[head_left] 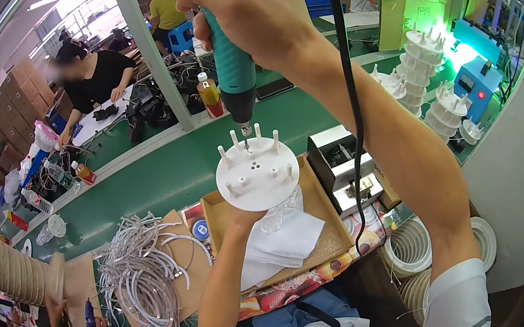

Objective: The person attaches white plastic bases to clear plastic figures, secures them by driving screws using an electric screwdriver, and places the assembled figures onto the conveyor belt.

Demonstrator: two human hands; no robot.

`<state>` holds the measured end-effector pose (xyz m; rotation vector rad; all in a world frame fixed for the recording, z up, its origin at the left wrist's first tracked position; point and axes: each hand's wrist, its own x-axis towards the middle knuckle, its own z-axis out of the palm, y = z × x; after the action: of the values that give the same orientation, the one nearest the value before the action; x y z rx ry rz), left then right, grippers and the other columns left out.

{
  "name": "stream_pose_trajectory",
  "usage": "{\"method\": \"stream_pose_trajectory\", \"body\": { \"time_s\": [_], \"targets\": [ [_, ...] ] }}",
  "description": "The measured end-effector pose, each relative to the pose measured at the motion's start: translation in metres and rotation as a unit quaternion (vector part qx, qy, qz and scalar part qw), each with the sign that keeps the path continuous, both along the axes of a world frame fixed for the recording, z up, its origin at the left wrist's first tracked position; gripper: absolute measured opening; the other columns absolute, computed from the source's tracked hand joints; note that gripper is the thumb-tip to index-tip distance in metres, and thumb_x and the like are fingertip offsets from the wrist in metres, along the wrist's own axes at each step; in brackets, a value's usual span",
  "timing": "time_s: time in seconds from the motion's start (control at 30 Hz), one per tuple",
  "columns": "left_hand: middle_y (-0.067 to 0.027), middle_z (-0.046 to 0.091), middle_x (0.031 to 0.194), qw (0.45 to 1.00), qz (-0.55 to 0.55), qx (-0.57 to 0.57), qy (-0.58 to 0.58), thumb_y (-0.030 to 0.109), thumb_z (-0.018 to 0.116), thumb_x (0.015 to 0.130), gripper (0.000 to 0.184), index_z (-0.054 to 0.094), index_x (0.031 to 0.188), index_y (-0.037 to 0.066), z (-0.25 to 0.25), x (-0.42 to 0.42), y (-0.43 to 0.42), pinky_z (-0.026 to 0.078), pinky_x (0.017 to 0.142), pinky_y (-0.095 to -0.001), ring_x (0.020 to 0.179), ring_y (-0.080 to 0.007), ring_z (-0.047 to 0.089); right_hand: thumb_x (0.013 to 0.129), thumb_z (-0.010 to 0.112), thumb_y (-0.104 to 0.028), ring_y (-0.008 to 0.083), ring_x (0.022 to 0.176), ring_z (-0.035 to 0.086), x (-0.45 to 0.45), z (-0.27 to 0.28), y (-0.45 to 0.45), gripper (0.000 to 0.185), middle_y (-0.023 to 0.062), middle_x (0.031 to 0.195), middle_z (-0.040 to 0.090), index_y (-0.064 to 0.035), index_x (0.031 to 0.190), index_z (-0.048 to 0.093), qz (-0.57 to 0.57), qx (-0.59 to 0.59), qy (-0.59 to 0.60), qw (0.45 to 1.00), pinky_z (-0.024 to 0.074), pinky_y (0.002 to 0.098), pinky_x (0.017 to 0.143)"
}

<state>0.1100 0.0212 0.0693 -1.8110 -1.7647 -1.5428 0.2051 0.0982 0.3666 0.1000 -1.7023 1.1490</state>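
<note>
My right hand (254, 11) is wrapped round the handle of a teal electric screwdriver (230, 67), which points down. Its bit touches or hovers just over the top of a white round plastic part (257, 173) with several upright pegs and small holes. From below, my left hand (246, 215) holds that part up; its fingers are mostly hidden under the disc. Clear plastic hangs beneath the disc. Under it lies a cardboard tray (326, 234) with white sheets (283, 241).
A black cable (345, 52) hangs across my right forearm. Bundled clear tubes (147, 276) lie left of the tray, a metal-topped device (342, 167) right of it. Stacked white parts (419, 68) stand at back right, a bottle (210, 95) behind. Other people work beyond the frame; a co-worker's hands show bottom left.
</note>
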Motion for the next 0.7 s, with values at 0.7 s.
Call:
{"method": "stream_pose_trajectory", "body": {
  "time_s": [0.7],
  "targets": [
    [-0.0108,0.051,0.130,0.998,0.022,-0.017,0.049,0.016,0.071,0.078,0.056,0.049,0.129,0.008,0.008,0.001,0.000,0.030,0.107,-0.0395,0.121,-0.0269,0.047,0.069,0.065,-0.016,0.0149,0.048,0.060,-0.026,-0.014,0.011,0.018,0.0094,0.057,0.060,0.0015,0.070,0.060,-0.088,0.120,0.011,0.989,0.0490,0.0287,0.046]
  ]
}}
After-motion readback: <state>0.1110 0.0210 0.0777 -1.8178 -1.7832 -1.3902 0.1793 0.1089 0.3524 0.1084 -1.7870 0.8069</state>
